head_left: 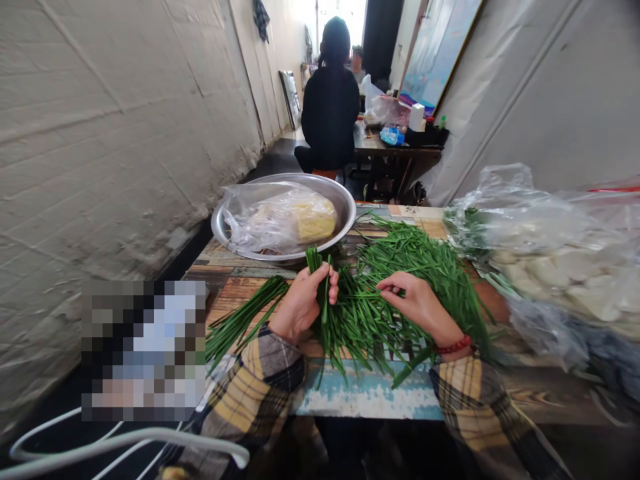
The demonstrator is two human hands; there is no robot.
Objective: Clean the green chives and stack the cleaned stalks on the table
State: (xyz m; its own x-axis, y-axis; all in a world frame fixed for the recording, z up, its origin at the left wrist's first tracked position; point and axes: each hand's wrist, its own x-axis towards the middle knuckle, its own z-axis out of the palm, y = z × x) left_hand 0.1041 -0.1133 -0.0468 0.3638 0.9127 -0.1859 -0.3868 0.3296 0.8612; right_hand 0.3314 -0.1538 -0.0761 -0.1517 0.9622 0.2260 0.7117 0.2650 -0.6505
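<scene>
My left hand is closed around an upright bunch of garlic chives, whose cut ends poke out above the fist while the leaves hang toward the table's front. To the right, my right hand hovers over the loose chives with thumb and fingertips pinched together; whether a stalk is between them I cannot make out. A large loose pile of chives spreads behind and under this hand. Left of my left wrist lies a neater bundle of chives, its stalks side by side.
A metal basin holding a plastic bag with yellow contents stands at the table's back left. Clear bags of pale pieces crowd the right side. A white curved tube crosses the lower left. Ahead, a person sits facing away.
</scene>
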